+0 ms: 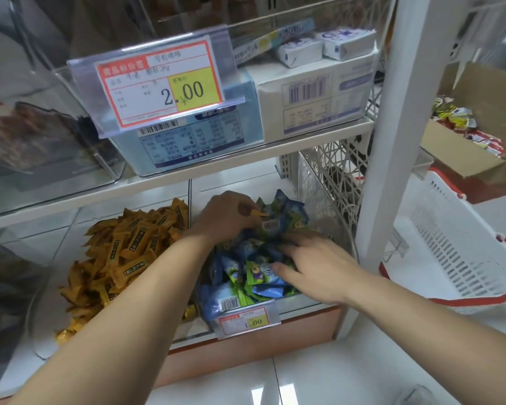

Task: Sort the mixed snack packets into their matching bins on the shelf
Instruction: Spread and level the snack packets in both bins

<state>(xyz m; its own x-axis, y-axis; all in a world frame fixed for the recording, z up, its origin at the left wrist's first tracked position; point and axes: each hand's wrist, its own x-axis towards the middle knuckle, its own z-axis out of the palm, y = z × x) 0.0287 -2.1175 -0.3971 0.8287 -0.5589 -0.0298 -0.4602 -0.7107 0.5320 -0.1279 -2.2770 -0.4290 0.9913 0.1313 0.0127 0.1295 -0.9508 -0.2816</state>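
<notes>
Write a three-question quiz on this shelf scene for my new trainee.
1. True or false: the left hand pinches an orange packet above the bin of blue-and-green packets.
2. The price tag on that bin reads: A) 1.00 B) 2.00 C) 5.00
3. Fill in: the right hand rests open on the ____ packets.
Key: 1 true; 2 A; 3 blue-and-green.

A white shelf upright (392, 141) stands right of centre. Glossy white floor tiles (333, 375) fill the bottom. Cardboard box (497, 95) and white basket (450, 244): right edge.
</notes>
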